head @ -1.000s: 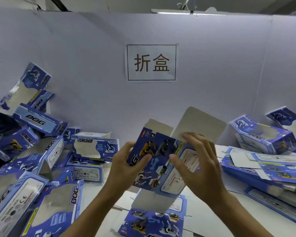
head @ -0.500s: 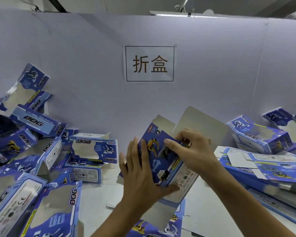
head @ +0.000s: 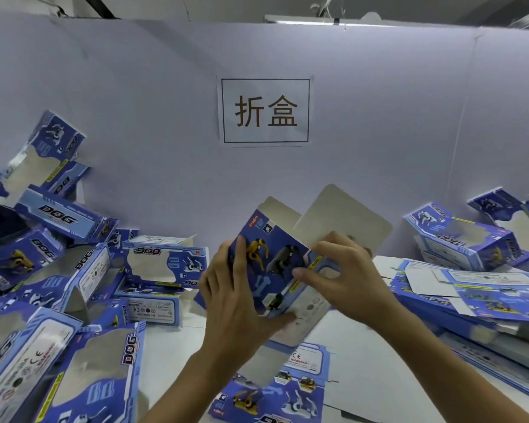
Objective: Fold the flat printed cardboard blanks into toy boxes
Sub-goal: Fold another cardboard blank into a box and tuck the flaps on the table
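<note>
I hold a blue printed toy-dog box blank (head: 269, 264) up in front of me, partly opened, with two grey top flaps standing up behind it. My left hand (head: 235, 303) grips its left side, fingers up along the printed face and thumb under the lower edge. My right hand (head: 342, 276) pinches the right edge of the blank, thumb on the front and fingers curled behind. Another flat blank (head: 275, 398) lies on the white table below my hands.
Several folded blue boxes (head: 74, 270) are heaped on the left against the wall. A stack of flat blanks (head: 477, 291) and more folded boxes (head: 458, 236) sit on the right. A paper sign (head: 264, 111) hangs on the grey partition ahead.
My left hand shifted from a thumb-front hold to wrapping the blank's left side. My right hand went from spread fingers to pinching the right edge. The blank rose slightly and opened further.
</note>
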